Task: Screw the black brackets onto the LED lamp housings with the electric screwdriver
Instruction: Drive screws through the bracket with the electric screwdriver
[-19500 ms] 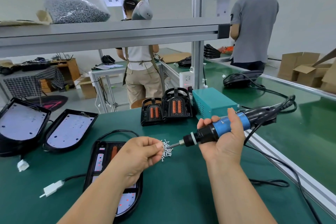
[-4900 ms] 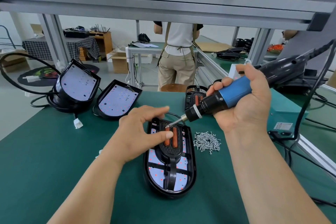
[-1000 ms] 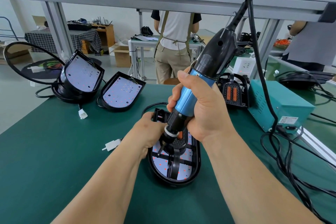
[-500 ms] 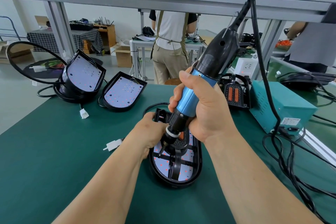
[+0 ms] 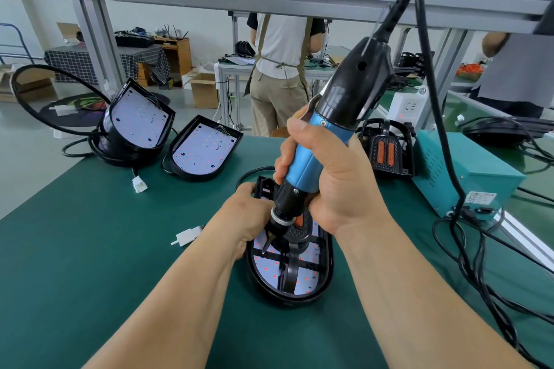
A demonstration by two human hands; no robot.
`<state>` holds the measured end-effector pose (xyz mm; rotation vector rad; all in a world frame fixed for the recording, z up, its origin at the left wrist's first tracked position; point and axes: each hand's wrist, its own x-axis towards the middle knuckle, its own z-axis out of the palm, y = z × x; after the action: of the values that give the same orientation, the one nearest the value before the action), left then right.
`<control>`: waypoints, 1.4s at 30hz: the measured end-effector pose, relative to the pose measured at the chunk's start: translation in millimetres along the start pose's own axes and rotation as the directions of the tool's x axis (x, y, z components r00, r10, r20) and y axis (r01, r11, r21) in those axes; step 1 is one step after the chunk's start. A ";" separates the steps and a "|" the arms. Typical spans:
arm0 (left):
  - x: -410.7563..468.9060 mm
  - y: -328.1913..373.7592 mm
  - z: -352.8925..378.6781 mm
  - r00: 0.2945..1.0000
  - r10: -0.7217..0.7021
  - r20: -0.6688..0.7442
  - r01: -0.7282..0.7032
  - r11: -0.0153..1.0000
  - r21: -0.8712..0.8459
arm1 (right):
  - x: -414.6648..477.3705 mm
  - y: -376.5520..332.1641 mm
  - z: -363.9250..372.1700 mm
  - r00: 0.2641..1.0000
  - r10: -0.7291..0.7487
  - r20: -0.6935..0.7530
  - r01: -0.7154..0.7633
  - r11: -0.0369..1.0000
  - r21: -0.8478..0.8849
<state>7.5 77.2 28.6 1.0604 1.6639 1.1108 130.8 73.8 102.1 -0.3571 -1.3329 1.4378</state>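
Here, which step is shown? (reader)

Driving a screw. My right hand (image 5: pixel 332 189) is clenched round the blue barrel of the electric screwdriver (image 5: pixel 338 111), which stands nearly upright. My left hand (image 5: pixel 248 219) grips the far end of the LED lamp housing (image 5: pixel 287 298), fingers curled over its edge, steadying it on the worktop (image 5: pixel 90 249). The black bracket (image 5: pixel 292 266) lies inside the housing, directly under both hands. (I)

What has just changed? (reader)

Five seconds ago the tool was slanted, its tip at the bracket's far end, and my left hand was setting the part in place. Over the last second the tool has stood upright. The bit (image 5: pixel 265 249) now rests on the bracket's left side, just below my left hand. I judge that one fixing point is being fastened. Whether the screw is seated I cannot tell, the tip being too small. (I)

And the remainder? (reader)

The loose screws seen earlier beside the housing are now hidden behind my right hand. Beyond my left hand, further housings (image 5: pixel 207 148) carry no bracket; a spare bracket (image 5: pixel 385 153) waits beyond my right hand. I judge the task to be at an early stage. (I)
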 end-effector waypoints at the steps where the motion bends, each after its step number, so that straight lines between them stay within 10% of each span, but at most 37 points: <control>1: -0.2 -0.1 0.3 1.000 0.000 0.001 0.000 1.000 0.002 | 0.0 0.3 -0.6 1.000 0.007 -0.017 -0.007 1.000 0.006; 26: 2.6 -0.7 1.1 0.998 -0.010 0.060 0.017 0.994 -0.106 | 6.6 -8.0 -12.1 0.968 0.132 -0.214 -0.098 0.982 0.163; 42: 3.7 -2.5 -1.2 0.994 -0.051 0.093 0.062 0.992 -0.114 | -11.8 -63.2 -132.0 0.684 0.345 -0.642 -0.480 0.877 -0.040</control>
<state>4.9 79.7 25.8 0.9688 1.5295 1.0941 270.6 118.3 107.5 -1.2385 -0.8681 1.3585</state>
